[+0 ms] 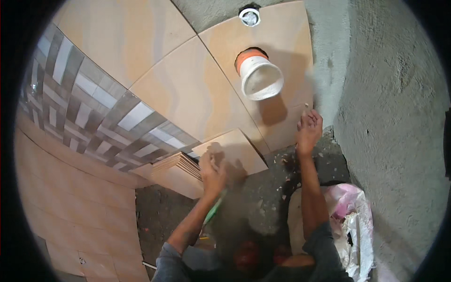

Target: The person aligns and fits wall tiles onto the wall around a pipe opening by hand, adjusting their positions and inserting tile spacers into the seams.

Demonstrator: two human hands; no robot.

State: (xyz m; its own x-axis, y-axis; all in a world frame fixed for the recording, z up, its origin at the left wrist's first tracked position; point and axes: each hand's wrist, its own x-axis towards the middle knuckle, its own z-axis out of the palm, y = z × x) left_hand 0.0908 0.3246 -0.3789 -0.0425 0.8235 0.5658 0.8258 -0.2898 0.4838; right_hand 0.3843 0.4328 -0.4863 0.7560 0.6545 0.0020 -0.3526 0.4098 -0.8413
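Observation:
My left hand (pixel 213 173) is over a loose beige tile (pixel 242 150) leaning at the foot of the tiled wall. Its fingers are loosely bent and apart, with no object visible between them. Close beside it on the left stands a stack of beige tiles (pixel 176 171). My right hand (pixel 309 127) has its fingers curled together at the right edge of a wavy-patterned wall tile (pixel 291 42). A tiny pale bit shows by its fingertips; what it is, I cannot make out. Above that hand, a white pipe (pixel 262 80) sticks out of an orange-rimmed hole.
A smaller white pipe end (pixel 249 18) sits higher up. Grey plastered wall (pixel 399 89) rises at right. A pink-and-white sack (pixel 359 221) lies by my right arm. Brown-and-white mosaic tiles (pixel 94 91) run along the left. Debris dots the dark floor (pixel 263 207), near a green strip (pixel 213 210).

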